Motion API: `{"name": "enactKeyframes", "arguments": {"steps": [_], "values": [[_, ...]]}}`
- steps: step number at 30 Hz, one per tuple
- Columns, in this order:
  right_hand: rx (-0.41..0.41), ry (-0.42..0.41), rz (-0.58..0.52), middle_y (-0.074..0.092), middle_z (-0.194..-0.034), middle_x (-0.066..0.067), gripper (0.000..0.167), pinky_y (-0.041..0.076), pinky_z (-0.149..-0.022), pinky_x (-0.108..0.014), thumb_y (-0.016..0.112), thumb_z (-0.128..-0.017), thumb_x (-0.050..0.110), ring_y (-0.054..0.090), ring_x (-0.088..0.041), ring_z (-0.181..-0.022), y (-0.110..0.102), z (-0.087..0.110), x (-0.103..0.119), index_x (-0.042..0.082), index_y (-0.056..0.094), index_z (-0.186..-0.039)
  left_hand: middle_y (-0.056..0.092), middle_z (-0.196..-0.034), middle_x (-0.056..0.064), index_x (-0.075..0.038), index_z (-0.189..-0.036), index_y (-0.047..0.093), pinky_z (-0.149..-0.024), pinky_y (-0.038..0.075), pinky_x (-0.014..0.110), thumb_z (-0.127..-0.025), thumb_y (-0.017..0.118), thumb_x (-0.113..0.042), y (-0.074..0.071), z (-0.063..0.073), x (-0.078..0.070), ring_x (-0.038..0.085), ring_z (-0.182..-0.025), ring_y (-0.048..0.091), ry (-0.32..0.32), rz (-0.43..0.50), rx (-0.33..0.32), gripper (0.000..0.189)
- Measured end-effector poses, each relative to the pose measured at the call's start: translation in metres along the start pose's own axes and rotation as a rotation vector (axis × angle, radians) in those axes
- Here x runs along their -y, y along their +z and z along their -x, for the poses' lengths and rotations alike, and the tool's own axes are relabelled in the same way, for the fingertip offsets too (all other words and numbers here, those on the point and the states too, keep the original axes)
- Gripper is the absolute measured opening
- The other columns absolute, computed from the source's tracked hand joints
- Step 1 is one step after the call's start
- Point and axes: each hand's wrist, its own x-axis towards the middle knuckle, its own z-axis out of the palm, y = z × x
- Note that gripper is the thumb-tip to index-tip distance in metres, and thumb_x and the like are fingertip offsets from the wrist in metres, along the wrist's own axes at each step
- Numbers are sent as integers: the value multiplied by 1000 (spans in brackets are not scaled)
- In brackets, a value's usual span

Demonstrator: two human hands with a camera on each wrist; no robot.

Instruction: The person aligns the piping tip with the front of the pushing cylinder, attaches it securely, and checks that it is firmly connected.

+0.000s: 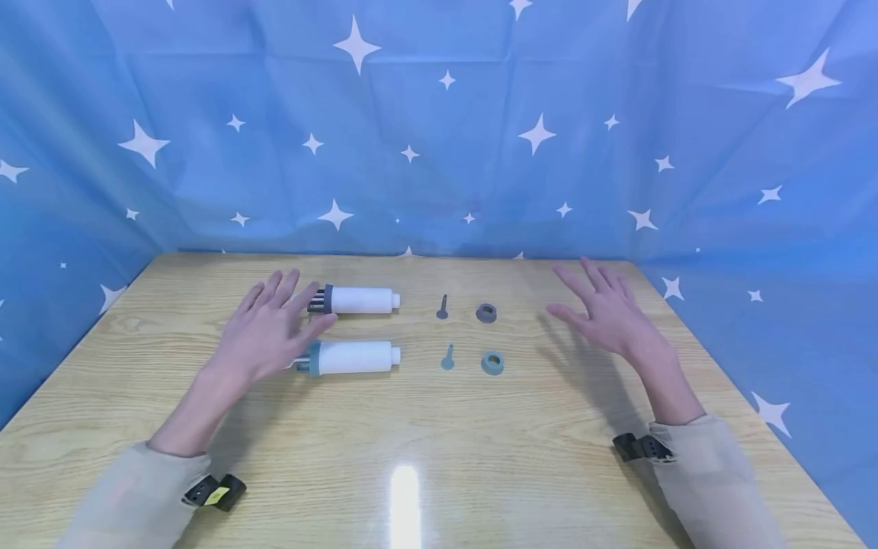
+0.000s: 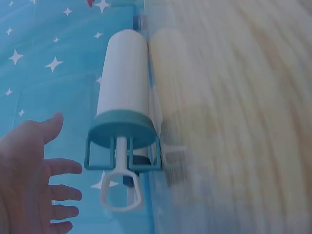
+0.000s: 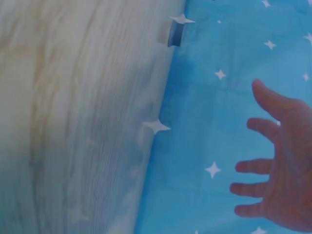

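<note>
Two syringe-like presses with white barrels lie on their sides on the table, one behind the other. The rear press [image 1: 360, 300] has a dark grey collar; the front press [image 1: 355, 357] has a teal one. Over their handle ends hovers my left hand [image 1: 264, 332], fingers spread and holding nothing. In the left wrist view the teal-collared press [image 2: 123, 73] shows side loops and a white ring handle [image 2: 122, 191]. My right hand [image 1: 610, 316] hangs above the table's right side, fingers apart, nothing in it. The nearest thing to it is a dark grey ring [image 1: 486, 313].
A teal ring [image 1: 492, 363] lies in front of the dark one. Left of the rings are a small dark paddle-shaped piece [image 1: 442, 308] and a matching teal piece [image 1: 448, 357]. A blue star-patterned curtain [image 1: 439, 175] borders the wooden table [image 1: 521, 457] at back and sides.
</note>
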Motion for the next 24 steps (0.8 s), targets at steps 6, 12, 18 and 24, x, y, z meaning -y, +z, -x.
{"name": "enactKeyframes", "arguments": {"steps": [6,12,18,24], "values": [[12,-13,17,4,-163,-31,75,-2,-116,-67,47,-102,57,5,-58,-145,2,0,8,18,23,-162,22,-162,25,-7,-155,39,-120,12,60,-102,37,-65,4,-4,-14,44,-151,13,29,20,-21,79],[15,-30,-11,8,-164,-28,75,14,-110,-75,51,-101,57,9,-56,-146,5,-1,15,20,26,-161,30,-159,25,-6,-152,44,-119,18,59,-102,41,-62,11,-9,-27,45,-148,22,70,38,-31,75],[49,-51,-63,16,-164,-26,72,22,-110,-73,53,-101,55,18,-54,-145,8,-2,22,21,30,-160,40,-154,25,-6,-149,50,-116,24,62,-102,46,-57,19,-13,-41,44,-144,32,132,80,-55,69],[96,-78,-128,30,-159,-24,70,28,-110,-69,52,-101,55,28,-49,-143,12,-2,32,18,35,-158,53,-144,23,-5,-141,58,-112,33,60,-102,50,-53,28,-17,-55,42,-135,47,225,120,-102,62]]}}
